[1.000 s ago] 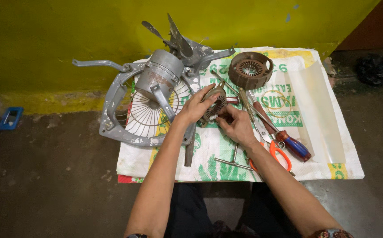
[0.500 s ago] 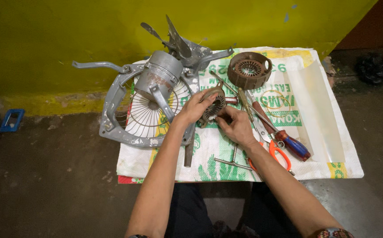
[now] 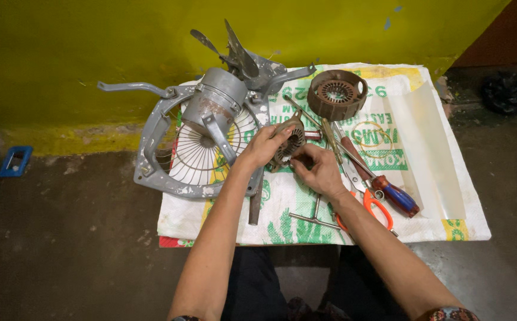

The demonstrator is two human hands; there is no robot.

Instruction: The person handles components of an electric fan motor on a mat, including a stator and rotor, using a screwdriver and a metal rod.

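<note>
While both hands close around it, the small motor part [image 3: 290, 142] sits just above the middle of the frame, a round, rusty-brown piece with slots in its face and a short shaft poking out to the right. My left hand [image 3: 262, 147] wraps its left side, fingers curled over the top edge, gripping it. My right hand [image 3: 318, 169] comes in from below right, fingers bent and pinched against the lower rim of the part; exactly what the fingertips press on I cannot tell.

To handle this well, I judge the left hand should keep the part steady and level while the right works at the rim with small, even pressure, so the shaft is not knocked sideways.

Just left of the part lies a grey fan frame [image 3: 151, 148] with its wire grille [image 3: 202, 156] and a grey motor housing [image 3: 214, 104] resting on it. Metal fan blades [image 3: 240, 53] stand at the top centre. A brown round cover [image 3: 337, 94] sits at upper right. To the right lie a screwdriver with a red and blue handle [image 3: 396, 196] and orange-handled scissors [image 3: 377, 208]. Everything rests on a white printed sack [image 3: 437, 178] spread over the floor [image 3: 62, 238] beside a yellow wall [image 3: 92, 41].
</note>
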